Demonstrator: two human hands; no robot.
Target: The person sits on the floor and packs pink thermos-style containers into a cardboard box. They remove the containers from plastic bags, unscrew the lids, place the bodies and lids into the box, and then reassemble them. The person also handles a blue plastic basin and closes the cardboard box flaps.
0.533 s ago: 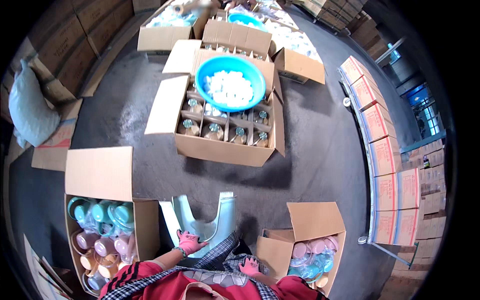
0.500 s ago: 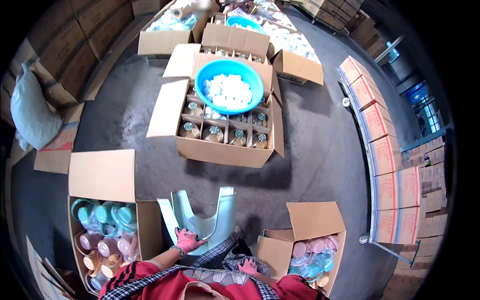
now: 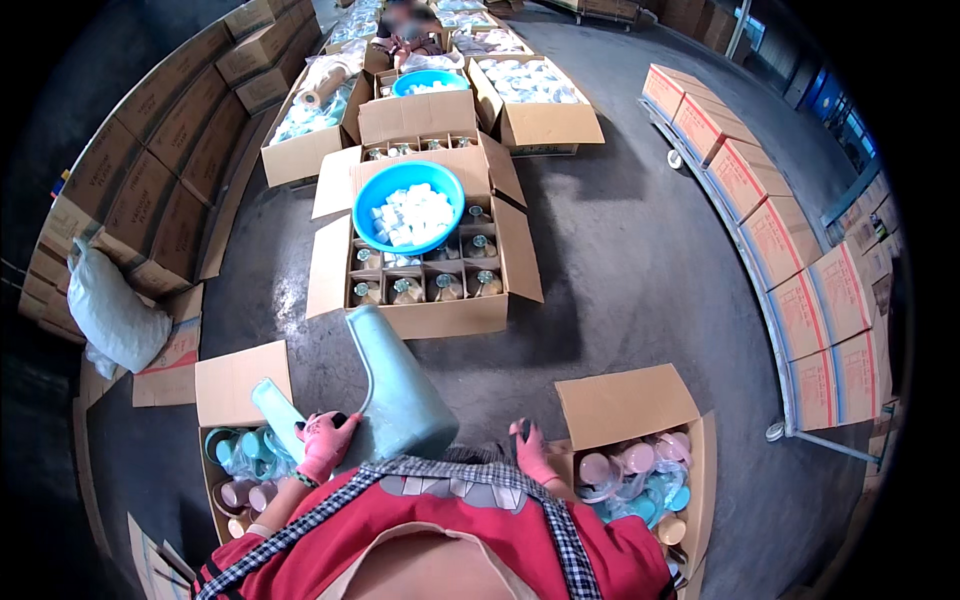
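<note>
My left hand (image 3: pixel 326 440), in a pink glove with dark fingertips, is closed on the edge of a light blue plastic stool (image 3: pixel 402 400). The stool is tilted in front of me, with one broad leg pointing up and away. My right hand (image 3: pixel 532 450), also gloved in pink, holds nothing; its fingers are apart and slightly bent. It is nearest to the carton (image 3: pixel 625 410) at my right, which holds pink, blue and orange cups (image 3: pixel 638 460). Behind my left hand stands another carton (image 3: pixel 240 372) of similar coloured cups (image 3: pixel 262 444), partly covered by my arm.
Ahead, a divided carton (image 3: pixel 430 320) of glass bottles bears a blue basin (image 3: pixel 366 236) of white pieces. Farther back, another person (image 3: pixel 408 30) is among open cartons. A trolley (image 3: pixel 745 262) with stacked boxes stands right; a white sack (image 3: pixel 115 310) leans left.
The stool has turned and tipped, held by my left hand, which has moved up and left. My right hand has risen from my lap and moved forward. The view has shifted.
</note>
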